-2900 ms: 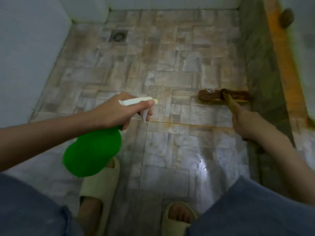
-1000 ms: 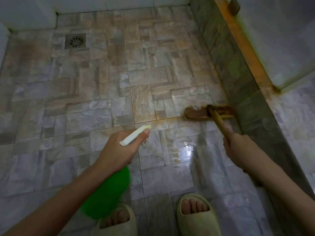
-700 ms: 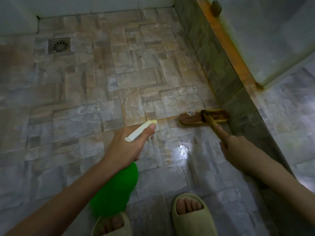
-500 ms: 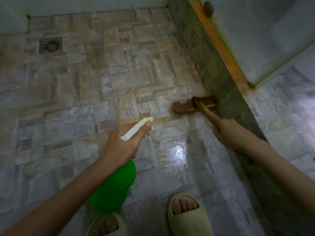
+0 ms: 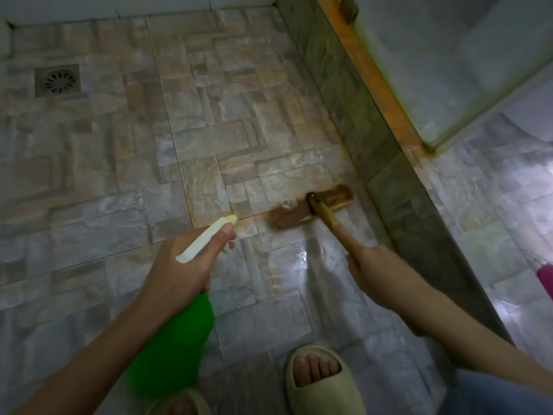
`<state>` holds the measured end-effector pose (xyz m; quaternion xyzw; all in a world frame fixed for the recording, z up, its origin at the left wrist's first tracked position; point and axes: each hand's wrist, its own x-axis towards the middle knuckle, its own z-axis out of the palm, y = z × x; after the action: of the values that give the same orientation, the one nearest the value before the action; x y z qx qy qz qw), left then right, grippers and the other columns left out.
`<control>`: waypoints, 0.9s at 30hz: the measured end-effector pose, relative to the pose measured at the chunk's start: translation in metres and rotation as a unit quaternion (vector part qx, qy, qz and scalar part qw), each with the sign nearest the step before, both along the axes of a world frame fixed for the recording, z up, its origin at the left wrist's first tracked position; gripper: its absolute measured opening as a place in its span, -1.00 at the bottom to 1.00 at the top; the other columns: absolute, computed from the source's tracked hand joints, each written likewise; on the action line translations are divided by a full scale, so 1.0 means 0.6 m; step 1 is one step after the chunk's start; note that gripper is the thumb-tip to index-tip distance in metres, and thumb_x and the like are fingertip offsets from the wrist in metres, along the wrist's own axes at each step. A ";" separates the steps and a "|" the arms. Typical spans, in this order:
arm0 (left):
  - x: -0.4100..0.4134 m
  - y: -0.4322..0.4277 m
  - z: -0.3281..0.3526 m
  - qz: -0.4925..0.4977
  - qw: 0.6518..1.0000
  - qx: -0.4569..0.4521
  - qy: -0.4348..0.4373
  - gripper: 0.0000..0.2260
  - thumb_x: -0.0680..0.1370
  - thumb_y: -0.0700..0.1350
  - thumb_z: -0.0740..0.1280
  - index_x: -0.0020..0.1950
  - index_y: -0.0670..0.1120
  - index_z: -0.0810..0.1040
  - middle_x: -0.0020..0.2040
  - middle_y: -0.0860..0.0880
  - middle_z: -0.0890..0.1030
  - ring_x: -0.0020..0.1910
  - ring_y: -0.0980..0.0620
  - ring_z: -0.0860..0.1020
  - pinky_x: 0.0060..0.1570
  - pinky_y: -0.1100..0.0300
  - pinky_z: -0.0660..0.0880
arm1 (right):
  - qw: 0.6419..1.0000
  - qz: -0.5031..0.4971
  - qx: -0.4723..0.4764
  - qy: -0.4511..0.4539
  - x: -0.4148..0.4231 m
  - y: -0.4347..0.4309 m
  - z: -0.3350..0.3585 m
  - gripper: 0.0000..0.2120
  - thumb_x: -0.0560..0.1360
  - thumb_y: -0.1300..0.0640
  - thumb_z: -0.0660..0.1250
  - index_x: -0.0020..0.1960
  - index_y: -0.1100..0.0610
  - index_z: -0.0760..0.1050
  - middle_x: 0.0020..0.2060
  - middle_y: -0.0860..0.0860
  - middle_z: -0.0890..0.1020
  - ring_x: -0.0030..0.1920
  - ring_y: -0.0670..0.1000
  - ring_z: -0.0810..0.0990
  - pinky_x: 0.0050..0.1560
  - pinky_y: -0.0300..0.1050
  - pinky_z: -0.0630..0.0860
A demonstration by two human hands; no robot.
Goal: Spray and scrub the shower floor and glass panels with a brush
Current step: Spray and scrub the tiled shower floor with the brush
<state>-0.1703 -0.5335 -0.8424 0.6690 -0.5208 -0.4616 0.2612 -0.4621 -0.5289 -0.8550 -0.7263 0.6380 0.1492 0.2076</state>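
Brush rests on the shower floor beside the kerb, your right hand gripping its handle mid-scrub, your left hand holding the spray bottle; next, likely spray the tiles ahead, then scrub.

Bare forearms, no sleeves; pale foam slide sandals, open toes; blue trousers.
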 end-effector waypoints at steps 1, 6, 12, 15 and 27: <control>0.004 0.001 0.000 0.000 1.000 0.003 -0.006 -0.52 0.46 0.34 0.16 -0.10 0.01 0.69 -0.62 -0.05 0.45 -0.60 0.08 0.48 -0.28 0.19 0.50 | 1.000 0.011 -0.014 -0.004 0.005 -0.023 -0.008 -0.21 0.60 0.17 0.12 0.51 -0.21 -0.39 -0.37 0.08 0.49 -0.40 0.08 0.49 -0.31 0.04 0.55; 0.033 0.010 -0.008 0.021 1.000 0.007 -0.011 -0.57 0.53 0.27 0.19 -0.10 0.00 0.70 -0.61 -0.05 0.45 -0.57 0.04 0.50 -0.30 0.24 0.48 | 0.997 0.045 -0.011 -0.058 0.022 -0.099 -0.008 -0.21 0.61 0.17 0.12 0.44 -0.32 -0.41 -0.33 0.12 0.54 -0.36 0.10 0.53 -0.24 0.12 0.58; 0.057 0.030 0.001 0.040 0.999 -0.010 -0.015 -0.56 0.47 0.29 0.20 -0.12 0.00 0.70 -0.62 0.02 0.46 -0.62 0.10 0.45 -0.43 0.33 0.43 | 0.989 0.141 0.045 0.003 0.073 -0.017 0.016 -0.12 0.61 0.18 0.13 0.36 -0.36 -0.55 -0.36 0.04 0.43 -0.38 0.04 0.46 -0.36 -0.05 0.49; 0.074 0.037 -0.001 0.066 0.998 -0.015 -0.010 -0.59 0.49 0.26 0.23 -0.11 0.00 0.71 -0.60 0.00 0.48 -0.62 0.10 0.46 -0.46 0.32 0.43 | 0.986 0.158 -0.022 -0.047 0.144 -0.096 -0.017 -0.14 0.59 0.24 0.13 0.45 -0.31 -0.44 -0.38 0.07 0.45 -0.40 0.06 0.46 -0.40 -0.03 0.46; 0.135 0.082 -0.006 -0.001 0.999 0.036 -0.037 -0.55 0.50 0.34 0.27 -0.14 0.00 0.70 -0.55 0.07 0.51 -0.59 0.16 0.42 -0.37 0.19 0.40 | 0.971 0.238 0.027 0.014 0.151 -0.023 -0.003 -0.15 0.60 0.22 0.11 0.35 -0.26 -0.55 -0.41 0.00 0.32 -0.46 -0.03 0.31 -0.48 -0.17 0.26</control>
<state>-0.0894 -0.4843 -0.8461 0.6939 -0.5140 -0.4551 0.2172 -0.3718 -0.5428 -0.8571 -0.8494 0.4452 0.2220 0.1763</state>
